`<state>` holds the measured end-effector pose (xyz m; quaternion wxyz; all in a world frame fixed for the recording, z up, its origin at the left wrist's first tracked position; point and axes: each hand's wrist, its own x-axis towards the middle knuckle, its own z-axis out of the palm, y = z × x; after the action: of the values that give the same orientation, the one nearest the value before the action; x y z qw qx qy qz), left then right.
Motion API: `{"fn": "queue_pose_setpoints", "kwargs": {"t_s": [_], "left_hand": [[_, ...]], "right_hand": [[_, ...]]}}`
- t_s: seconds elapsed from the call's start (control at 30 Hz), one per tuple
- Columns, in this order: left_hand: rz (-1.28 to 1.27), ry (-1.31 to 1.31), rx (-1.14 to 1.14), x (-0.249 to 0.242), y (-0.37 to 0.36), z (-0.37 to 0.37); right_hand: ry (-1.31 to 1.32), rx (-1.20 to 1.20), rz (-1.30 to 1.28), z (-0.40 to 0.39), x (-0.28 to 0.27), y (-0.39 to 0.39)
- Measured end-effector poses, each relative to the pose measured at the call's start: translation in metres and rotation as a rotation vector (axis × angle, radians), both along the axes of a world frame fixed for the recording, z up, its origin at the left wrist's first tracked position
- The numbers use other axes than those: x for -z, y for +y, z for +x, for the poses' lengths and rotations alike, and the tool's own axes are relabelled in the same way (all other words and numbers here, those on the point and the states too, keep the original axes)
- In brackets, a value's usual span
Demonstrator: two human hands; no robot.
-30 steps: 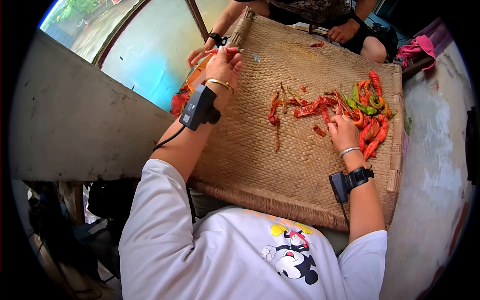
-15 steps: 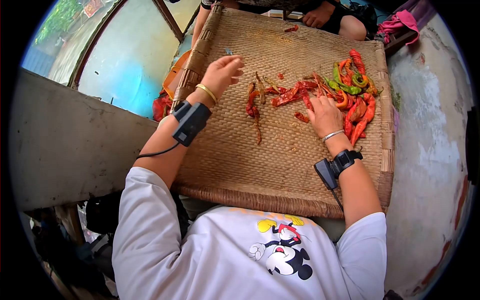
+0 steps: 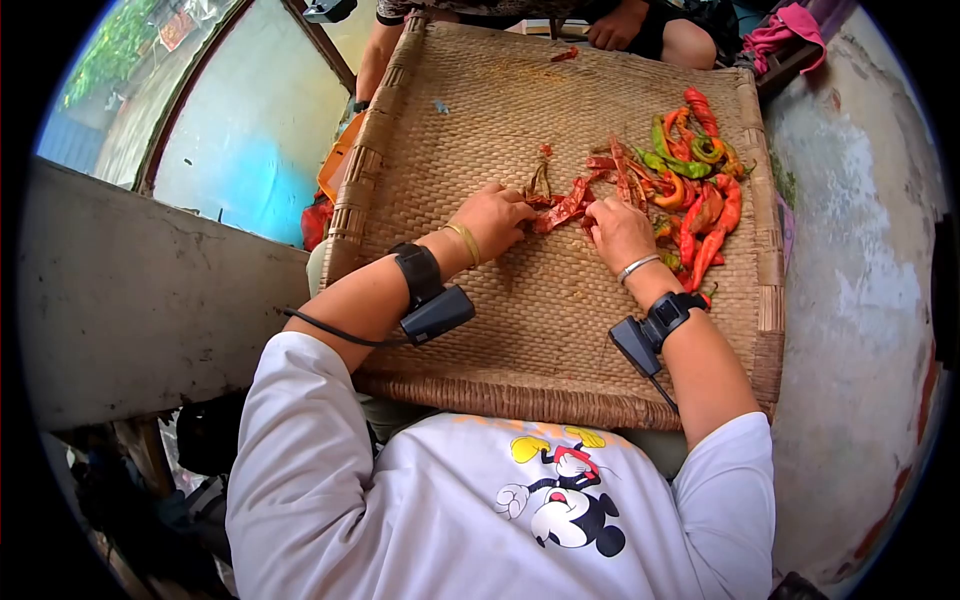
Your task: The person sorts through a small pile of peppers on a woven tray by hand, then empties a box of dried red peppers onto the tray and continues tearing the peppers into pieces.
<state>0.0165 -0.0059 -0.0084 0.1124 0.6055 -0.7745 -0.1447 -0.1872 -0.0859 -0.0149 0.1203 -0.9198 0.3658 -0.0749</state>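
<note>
My left hand (image 3: 492, 225) is over the woven tray, its bent fingers closed at the left end of a wrinkled red dried chili pepper (image 3: 566, 205). Part of the darker peppers around it is hidden under that hand. At the other end of the red pepper, my right hand (image 3: 620, 238) has its fingers curled together on it. Brownish dried peppers (image 3: 540, 186) lie just beyond my left fingertips. Beside my right hand is a heap of red, orange and green chili peppers (image 3: 708, 205), some shiny, some shrivelled.
The woven tray (image 3: 450, 340) has a thick bound rim. A bit of red pepper (image 3: 565, 54) lies at its far side. Another person's hand (image 3: 617, 25) rests beyond the far rim. An orange container (image 3: 342, 155) stands to the left, and a rough wall (image 3: 860, 300) runs along the right.
My left hand has come down and right from above the tray's left side onto the dried peppers. My right hand has shifted slightly left. The view has moved a little.
</note>
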Motion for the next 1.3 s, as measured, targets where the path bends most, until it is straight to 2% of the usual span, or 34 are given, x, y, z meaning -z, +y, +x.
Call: {"fn": "queue_pose_setpoints", "kwargs": {"t_s": [0.07, 0.13, 0.17, 0.23, 0.27, 0.33, 0.47, 0.53, 0.67, 0.73, 0.87, 0.97, 1.07, 1.23, 1.3], "left_hand": [[-0.016, -0.023, 0.018, 0.002, -0.001, 0.001], [-0.045, 0.172, -0.025, 0.006, -0.006, 0.006], [-0.045, 0.167, -0.027, 0.008, -0.007, 0.008], [-0.051, 0.467, -0.133, 0.004, -0.008, 0.008], [-0.052, 0.463, -0.134, 0.002, -0.007, 0.007], [0.082, 0.723, -0.335, -0.012, -0.005, 0.003], [0.151, 0.840, -0.286, -0.005, -0.008, 0.009], [0.272, 0.881, -0.255, -0.010, -0.008, 0.009], [0.347, 1.003, -0.306, -0.018, -0.009, 0.012], [0.374, 1.145, -0.360, -0.022, -0.009, 0.016], [0.355, 1.159, -0.384, -0.026, -0.009, 0.018], [0.352, 1.174, -0.355, -0.022, -0.008, 0.019], [0.322, 1.150, -0.349, -0.018, -0.008, 0.020], [0.295, 0.979, -0.335, -0.023, -0.006, 0.016], [0.294, 0.898, -0.304, -0.021, -0.005, 0.013]], "right_hand": [[-0.022, -0.001, -0.026, -0.001, 0.004, -0.001], [-0.049, -0.003, -0.053, -0.002, 0.004, -0.002], [-0.049, -0.006, -0.061, -0.003, 0.003, -0.001], [-0.053, -0.011, -0.067, -0.003, 0.003, -0.001], [-0.048, 0.020, -0.031, -0.003, 0.003, -0.002], [-0.026, 0.091, 0.026, -0.001, 0.001, 0.000], [-0.106, 0.017, -0.050, 0.000, -0.002, 0.002], [0.107, -0.136, -0.164, 0.001, -0.005, 0.004], [0.090, -0.127, -0.173, 0.003, -0.003, 0.004], [0.040, -0.130, -0.205, 0.002, -0.001, 0.004], [0.082, -0.137, -0.216, 0.000, 0.000, 0.003], [-0.029, -0.177, -0.218, -0.001, 0.002, 0.002], [-0.042, -0.069, -0.084, 0.002, -0.014, 0.006], [-0.278, 0.181, 0.278, 0.009, -0.036, 0.004], [-0.328, 0.203, 0.268, 0.009, -0.038, 0.005]]}}
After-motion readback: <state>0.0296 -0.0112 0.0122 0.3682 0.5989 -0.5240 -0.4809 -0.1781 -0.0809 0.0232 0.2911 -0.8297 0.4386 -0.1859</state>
